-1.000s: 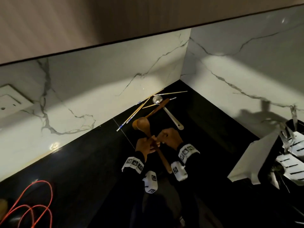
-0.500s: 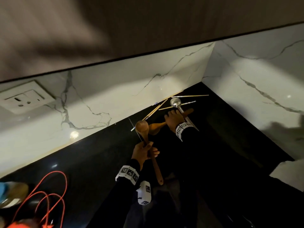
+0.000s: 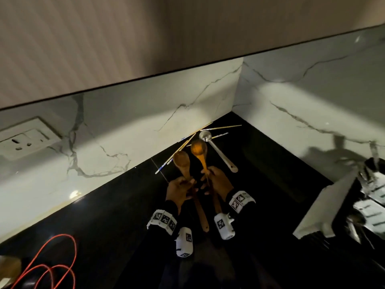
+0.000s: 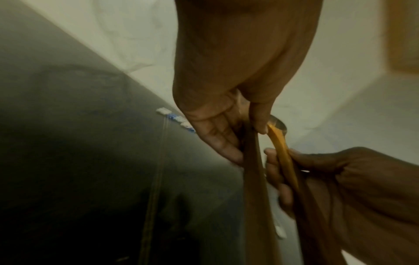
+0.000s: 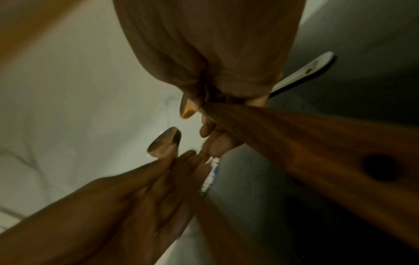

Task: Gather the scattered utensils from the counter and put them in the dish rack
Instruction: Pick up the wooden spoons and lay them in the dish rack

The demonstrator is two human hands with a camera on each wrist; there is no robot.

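My left hand (image 3: 181, 189) grips a dark wooden spoon (image 3: 182, 162) by its handle, bowl pointing away. Right beside it, my right hand (image 3: 216, 181) grips a lighter wooden spoon (image 3: 199, 148) the same way. Both spoons are lifted off the black counter (image 3: 104, 215). In the left wrist view my left hand (image 4: 226, 136) wraps the dark handle (image 4: 256, 197). The right wrist view has my right hand (image 5: 226, 86) round a handle (image 5: 317, 143) with a hole. A metal ladle (image 3: 218, 151) and several chopsticks (image 3: 179, 150) lie in the corner. The dish rack (image 3: 373, 197) is at the right edge.
A white drain tray (image 3: 325, 211) leans at the rack's left side. Marble walls meet in a corner (image 3: 239, 97) just behind the utensils. A red cable (image 3: 54, 265) loops at the lower left, and a wall socket (image 3: 25, 138) sits on the left wall.
My right hand took the lighter wooden spoon off the counter and drew it back beside the left hand's spoon. The view swung right, so the rack shows again.
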